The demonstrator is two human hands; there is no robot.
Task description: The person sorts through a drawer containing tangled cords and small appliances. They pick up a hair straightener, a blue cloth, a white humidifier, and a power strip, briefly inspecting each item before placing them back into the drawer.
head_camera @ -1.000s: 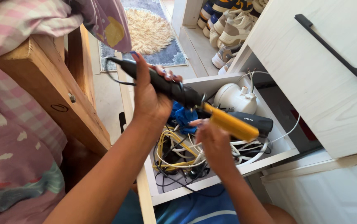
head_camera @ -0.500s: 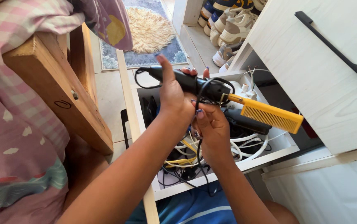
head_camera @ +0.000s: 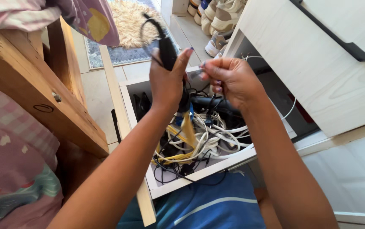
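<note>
An electric hot comb [head_camera: 168, 53] with a black handle is held upright over an open white drawer [head_camera: 199, 171]. The left hand [head_camera: 167, 85] is wrapped closed around the handle, thumb up along its side, so that the handle's tail and a loop of black cord [head_camera: 145, 29] stand above the fist, while the yellow comb end [head_camera: 188, 129] hangs blurred below it, over the drawer's contents. The right hand [head_camera: 231, 78] is held just beside the left, fingers curled shut and pinched on a stretch of the black cord near the handle; exactly how much cord is gathered inside it cannot be told. Under both hands the drawer is filled with a tangle of white, yellow and black cables [head_camera: 199, 142]. A wooden bed frame [head_camera: 42, 91] draped with pink checked bedding [head_camera: 8, 144] is seen on the left, a shaggy beige rug [head_camera: 127, 23] lies on the floor beyond, and pale sneakers [head_camera: 220, 17] are lined up on a low shelf behind the drawer.
</note>
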